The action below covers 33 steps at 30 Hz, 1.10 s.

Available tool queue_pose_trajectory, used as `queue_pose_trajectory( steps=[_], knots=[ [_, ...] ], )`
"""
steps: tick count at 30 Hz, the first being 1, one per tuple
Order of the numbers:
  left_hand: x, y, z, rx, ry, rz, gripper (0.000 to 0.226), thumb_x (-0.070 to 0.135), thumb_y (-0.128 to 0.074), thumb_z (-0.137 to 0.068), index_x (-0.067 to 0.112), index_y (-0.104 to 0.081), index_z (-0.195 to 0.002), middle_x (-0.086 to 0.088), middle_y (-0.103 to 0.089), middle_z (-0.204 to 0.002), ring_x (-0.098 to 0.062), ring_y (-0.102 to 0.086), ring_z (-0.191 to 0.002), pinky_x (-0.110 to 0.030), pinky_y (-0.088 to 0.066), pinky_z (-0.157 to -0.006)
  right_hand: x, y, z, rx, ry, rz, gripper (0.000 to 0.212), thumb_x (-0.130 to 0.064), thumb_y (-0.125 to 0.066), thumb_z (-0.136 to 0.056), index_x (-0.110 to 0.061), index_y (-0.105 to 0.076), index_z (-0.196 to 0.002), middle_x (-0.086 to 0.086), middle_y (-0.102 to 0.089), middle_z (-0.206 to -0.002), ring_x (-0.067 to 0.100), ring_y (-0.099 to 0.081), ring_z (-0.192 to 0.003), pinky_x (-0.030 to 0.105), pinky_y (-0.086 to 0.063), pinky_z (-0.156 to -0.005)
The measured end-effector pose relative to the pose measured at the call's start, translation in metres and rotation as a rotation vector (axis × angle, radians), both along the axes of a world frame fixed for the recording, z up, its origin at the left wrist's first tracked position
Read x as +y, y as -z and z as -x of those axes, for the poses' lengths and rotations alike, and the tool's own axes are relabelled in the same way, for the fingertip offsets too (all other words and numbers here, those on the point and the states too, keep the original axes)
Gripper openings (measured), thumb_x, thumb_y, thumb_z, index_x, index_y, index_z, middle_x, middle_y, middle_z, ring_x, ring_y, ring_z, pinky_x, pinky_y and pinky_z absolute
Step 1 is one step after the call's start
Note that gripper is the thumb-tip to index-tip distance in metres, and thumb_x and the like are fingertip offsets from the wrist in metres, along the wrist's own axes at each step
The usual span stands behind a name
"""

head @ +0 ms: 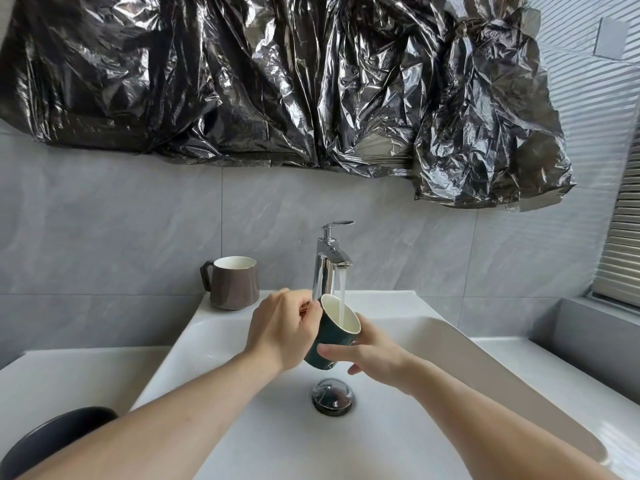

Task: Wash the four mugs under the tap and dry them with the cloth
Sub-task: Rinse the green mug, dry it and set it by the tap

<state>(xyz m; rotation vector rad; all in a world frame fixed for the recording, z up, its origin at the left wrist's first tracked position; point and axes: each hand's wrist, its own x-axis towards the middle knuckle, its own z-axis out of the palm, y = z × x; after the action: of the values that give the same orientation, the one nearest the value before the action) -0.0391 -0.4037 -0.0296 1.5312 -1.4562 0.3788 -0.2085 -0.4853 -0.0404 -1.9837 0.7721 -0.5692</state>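
Head view: left hand (pixel 282 329) curled round green mug (pixel 332 336) at frame centre, likely gripping hidden handle side. Right hand (pixel 363 353) cups mug's lower wall, fingers fairly straight, steadying. Mug tilted, mouth toward tap (pixel 330 263) so stream (pixel 342 296) runs inside; held over basin (pixel 450 344) so spill drains. Brown mug (pixel 235 282) waits upright on ledge, left of tap. Dark round object (pixel 52 438) lower left, unclear. Cloth unseen.

A home bathroom — white basin (pixel 433 327), chrome tap (pixel 327 268), grey wall tiles (pixel 104 220).
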Motion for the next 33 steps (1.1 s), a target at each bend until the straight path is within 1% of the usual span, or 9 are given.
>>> queue_pose_trajectory(
  steps=[5,9,13,16,20,24,26,28,33],
  knots=[
    [0.002,-0.003,0.0,0.067,-0.01,0.022,0.039,0.037,-0.044,-0.085,0.019,-0.031,-0.054,0.002,-0.042,-0.048,-0.019,-0.042,-0.057,-0.034,-0.023,-0.051,0.006,-0.004,0.0,-0.011,-0.033,-0.024,0.067,-0.056,-0.08,-0.073,-0.04,-0.055,-0.133,-0.014,-0.071,-0.123,0.009,-0.067,-0.114,0.03,-0.053,-0.083],
    [-0.001,-0.002,-0.006,0.178,0.045,0.013,0.039,0.036,-0.043,-0.086,0.018,-0.034,-0.052,0.002,-0.04,-0.047,-0.019,-0.04,-0.057,-0.034,-0.025,-0.052,0.007,-0.006,0.0,-0.033,-0.031,-0.006,0.057,-0.06,-0.078,-0.072,-0.04,-0.062,-0.123,-0.008,-0.075,-0.117,0.013,-0.069,-0.109,0.029,-0.05,-0.076],
    [-0.004,0.001,-0.006,0.319,0.133,-0.051,0.039,0.037,-0.041,-0.087,0.019,-0.034,-0.054,0.008,-0.039,-0.047,-0.017,-0.039,-0.059,-0.035,-0.026,-0.056,0.006,-0.004,0.0,-0.022,0.006,0.021,0.071,-0.067,-0.077,-0.067,-0.041,-0.056,-0.13,-0.006,-0.07,-0.122,0.014,-0.067,-0.112,0.028,-0.055,-0.073],
    [-0.006,0.005,-0.002,0.409,0.175,-0.104,0.043,0.035,-0.044,-0.093,0.019,-0.035,-0.054,0.012,-0.038,-0.046,-0.014,-0.037,-0.06,-0.034,-0.026,-0.057,0.008,-0.003,0.001,0.012,0.017,0.024,0.077,-0.061,-0.081,-0.068,-0.034,-0.051,-0.133,-0.007,-0.068,-0.12,0.009,-0.069,-0.104,0.024,-0.057,-0.069],
    [-0.007,0.006,0.003,0.527,0.257,-0.197,0.044,0.031,-0.045,-0.099,0.019,-0.038,-0.056,0.01,-0.041,-0.052,-0.015,-0.038,-0.061,-0.03,-0.029,-0.056,0.004,-0.006,0.004,-0.031,0.099,0.022,0.084,-0.065,-0.083,-0.058,-0.025,-0.052,-0.124,-0.002,-0.072,-0.113,0.014,-0.074,-0.097,0.032,-0.063,-0.073],
    [-0.008,0.006,0.004,0.567,0.309,-0.336,0.032,0.04,-0.04,-0.084,0.019,-0.046,-0.061,0.002,-0.053,-0.064,-0.02,-0.047,-0.067,-0.03,-0.039,-0.059,-0.001,-0.008,0.008,0.011,0.177,0.16,0.074,-0.062,-0.083,-0.053,-0.028,-0.053,-0.111,-0.004,-0.071,-0.106,0.016,-0.072,-0.095,0.03,-0.059,-0.062],
    [-0.009,0.01,0.003,0.581,0.334,-0.417,0.029,0.037,-0.039,-0.082,0.017,-0.051,-0.065,-0.002,-0.059,-0.072,-0.023,-0.053,-0.071,-0.03,-0.046,-0.055,-0.003,-0.009,0.009,0.035,0.209,0.255,0.065,-0.056,-0.085,-0.056,-0.031,-0.053,-0.107,-0.011,-0.071,-0.102,0.008,-0.069,-0.093,0.027,-0.058,-0.068],
    [-0.01,0.012,0.002,0.579,0.347,-0.471,0.029,0.031,-0.039,-0.089,0.015,-0.055,-0.071,-0.004,-0.064,-0.077,-0.024,-0.057,-0.075,-0.032,-0.05,-0.058,-0.005,-0.009,0.011,0.044,0.222,0.318,0.062,-0.053,-0.086,-0.056,-0.034,-0.054,-0.106,-0.014,-0.072,-0.099,0.003,-0.068,-0.092,0.028,-0.06,-0.075],
    [-0.011,0.014,0.001,0.571,0.324,-0.524,0.028,0.031,-0.039,-0.085,0.014,-0.06,-0.077,-0.006,-0.071,-0.084,-0.026,-0.067,-0.087,-0.033,-0.05,-0.064,-0.006,-0.009,0.011,0.039,0.229,0.394,0.067,-0.048,-0.089,-0.052,-0.036,-0.054,-0.108,-0.015,-0.073,-0.101,-0.001,-0.069,-0.094,0.033,-0.062,-0.079]
  ],
)
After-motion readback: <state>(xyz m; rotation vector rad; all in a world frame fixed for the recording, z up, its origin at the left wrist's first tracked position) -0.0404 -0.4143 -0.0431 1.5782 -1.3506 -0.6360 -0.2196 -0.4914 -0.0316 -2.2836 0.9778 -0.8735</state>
